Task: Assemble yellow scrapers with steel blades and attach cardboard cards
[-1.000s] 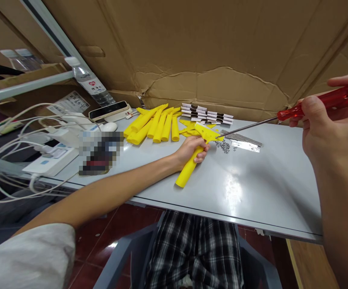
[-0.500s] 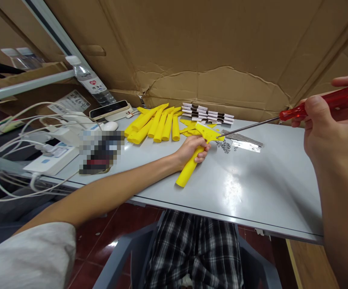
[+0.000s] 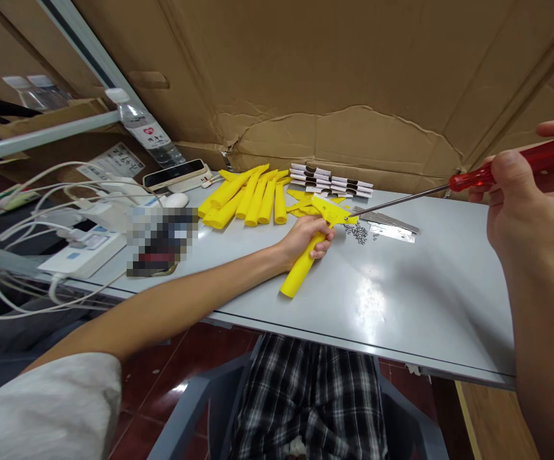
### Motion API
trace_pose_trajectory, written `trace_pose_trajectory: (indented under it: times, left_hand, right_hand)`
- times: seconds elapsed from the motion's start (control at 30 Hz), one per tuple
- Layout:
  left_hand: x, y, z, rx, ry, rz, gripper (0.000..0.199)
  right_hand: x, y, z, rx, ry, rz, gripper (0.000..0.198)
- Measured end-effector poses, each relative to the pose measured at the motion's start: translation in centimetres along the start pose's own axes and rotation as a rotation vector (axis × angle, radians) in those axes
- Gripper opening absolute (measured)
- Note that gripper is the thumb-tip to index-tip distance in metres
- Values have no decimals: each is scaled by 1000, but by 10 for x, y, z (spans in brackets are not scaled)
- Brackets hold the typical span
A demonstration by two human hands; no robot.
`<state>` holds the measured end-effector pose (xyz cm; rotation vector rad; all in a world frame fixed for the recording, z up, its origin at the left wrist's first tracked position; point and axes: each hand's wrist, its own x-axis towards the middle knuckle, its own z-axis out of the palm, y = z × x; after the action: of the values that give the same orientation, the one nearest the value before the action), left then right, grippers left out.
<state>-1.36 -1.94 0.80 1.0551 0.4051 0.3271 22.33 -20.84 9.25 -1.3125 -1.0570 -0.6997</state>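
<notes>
My left hand (image 3: pixel 308 241) is wrapped round the handle of a yellow plastic scraper (image 3: pixel 300 265), whose wide triangular head points away from me. In my right hand (image 3: pixel 528 198) is a screwdriver (image 3: pixel 473 179) with a clear red handle and a long metal shaft. Its tip meets the scraper's head near the right corner, where a small screw seems to sit. Just beyond the head lie a pile of small screws (image 3: pixel 360 233), some flat metal strips (image 3: pixel 392 230) and flat yellow plates (image 3: pixel 300 199).
Several yellow handles (image 3: pixel 243 198) lie left of the hands, beside stacked white-and-black packs (image 3: pixel 331 180). Farther left are a phone (image 3: pixel 176 174), a water bottle (image 3: pixel 145 131), a power strip (image 3: pixel 85 249) and tangled white cables. A cardboard wall (image 3: pixel 344 76) bounds the grey table (image 3: pixel 430 306).
My right hand and the screwdriver's handle have shifted slightly right, while the tip stays at the scraper's head. My left hand and the scraper have not visibly moved.
</notes>
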Motion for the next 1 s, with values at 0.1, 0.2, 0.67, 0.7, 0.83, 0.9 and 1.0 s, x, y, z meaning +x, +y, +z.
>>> trace_pose_trajectory:
  times: [0.1, 0.2, 0.67, 0.7, 0.83, 0.9, 1.0]
  left_hand:
    - [0, 1, 1, 7, 3, -7, 16]
    - [0, 2, 1, 6, 4, -12, 15]
    - [0, 1, 0, 2, -7, 0, 15]
    - [0, 1, 0, 2, -5, -1, 15]
    - [0, 1, 0, -2, -3, 3, 15]
    - [1, 1, 0, 1, -3, 3, 15]
    - [0, 1, 0, 6, -3, 0, 13]
  right_hand:
    - [-1, 5, 1, 0, -39, 9, 60]
    - [-2, 6, 1, -3, -42, 10, 61]
    - [0, -3, 4, 184, -22, -39, 47]
    - [1, -2, 4, 204, -14, -48, 46]
    - [3, 4, 7, 247, 16, -116, 47]
    - [4, 6, 8, 261, 7, -133, 49]
    - [3, 7, 9, 266, -7, -143, 48]
